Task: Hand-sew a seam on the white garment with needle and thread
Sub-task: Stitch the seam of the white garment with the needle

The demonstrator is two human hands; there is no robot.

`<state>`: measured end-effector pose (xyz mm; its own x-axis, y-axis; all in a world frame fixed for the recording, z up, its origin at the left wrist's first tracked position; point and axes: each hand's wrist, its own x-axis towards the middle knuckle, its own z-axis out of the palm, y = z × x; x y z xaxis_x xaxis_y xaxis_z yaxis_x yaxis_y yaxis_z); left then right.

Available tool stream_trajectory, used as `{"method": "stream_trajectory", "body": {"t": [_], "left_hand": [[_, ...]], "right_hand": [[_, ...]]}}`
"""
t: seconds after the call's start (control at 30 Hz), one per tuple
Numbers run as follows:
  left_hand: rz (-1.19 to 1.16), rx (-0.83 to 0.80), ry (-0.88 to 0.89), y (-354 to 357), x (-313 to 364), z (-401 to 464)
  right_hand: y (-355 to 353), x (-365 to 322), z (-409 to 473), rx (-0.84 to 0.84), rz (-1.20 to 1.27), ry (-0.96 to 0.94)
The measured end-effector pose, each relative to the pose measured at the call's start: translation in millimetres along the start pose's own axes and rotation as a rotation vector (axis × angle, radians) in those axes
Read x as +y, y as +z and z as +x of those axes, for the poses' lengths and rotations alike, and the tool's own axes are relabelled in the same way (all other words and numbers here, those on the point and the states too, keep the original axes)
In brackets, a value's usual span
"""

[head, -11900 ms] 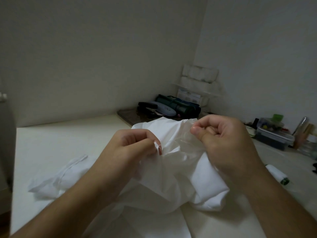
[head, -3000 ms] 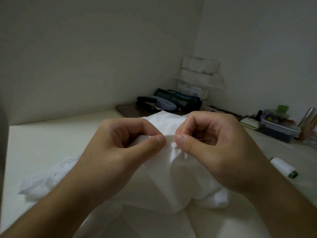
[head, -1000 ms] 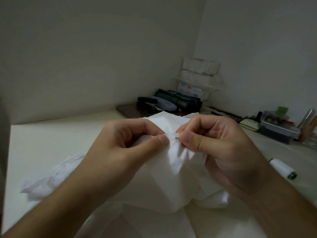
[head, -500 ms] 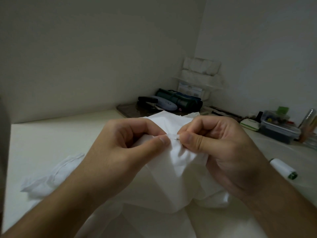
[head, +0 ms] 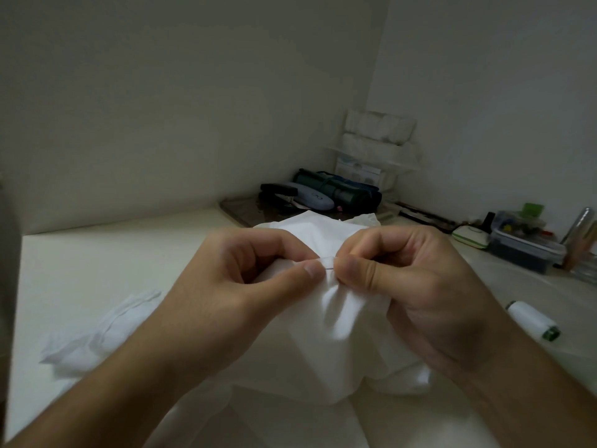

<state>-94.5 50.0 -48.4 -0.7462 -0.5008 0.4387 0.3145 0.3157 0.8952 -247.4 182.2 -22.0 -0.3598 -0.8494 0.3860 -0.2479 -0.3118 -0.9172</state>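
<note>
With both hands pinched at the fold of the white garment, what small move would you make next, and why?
Probably push the needle a little further through the fold. Only a short dark sliver shows between the left hand thumb and the right hand thumb, both pinching the white garment close together, so the stitch looks only partly through.

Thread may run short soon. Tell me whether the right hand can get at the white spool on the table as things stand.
Probably yes: the spool lies in the open beside the right hand, nothing between. But that hand pinches the needle at the garment, so it must let go first.
</note>
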Motion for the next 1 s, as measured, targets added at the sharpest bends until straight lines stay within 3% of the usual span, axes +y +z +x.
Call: {"method": "stream_trajectory", "body": {"t": [0.33,0.6,0.8,1.0], "left_hand": [[-0.117,-0.006,-0.063,0,1,2],[-0.295,-0.019,-0.149,-2,4,2],[-0.365,-0.004,-0.168,-3,4,2],[-0.265,0.018,-0.153,0,0,4]], "right_hand": [[1,0,1,0.019,0.041,0.029],[-2,-9,0,-0.089,0.193,0.134],[-4,-8,1,-0.074,0.104,0.114],[-4,-2,1,-0.035,0.010,0.045]]}}
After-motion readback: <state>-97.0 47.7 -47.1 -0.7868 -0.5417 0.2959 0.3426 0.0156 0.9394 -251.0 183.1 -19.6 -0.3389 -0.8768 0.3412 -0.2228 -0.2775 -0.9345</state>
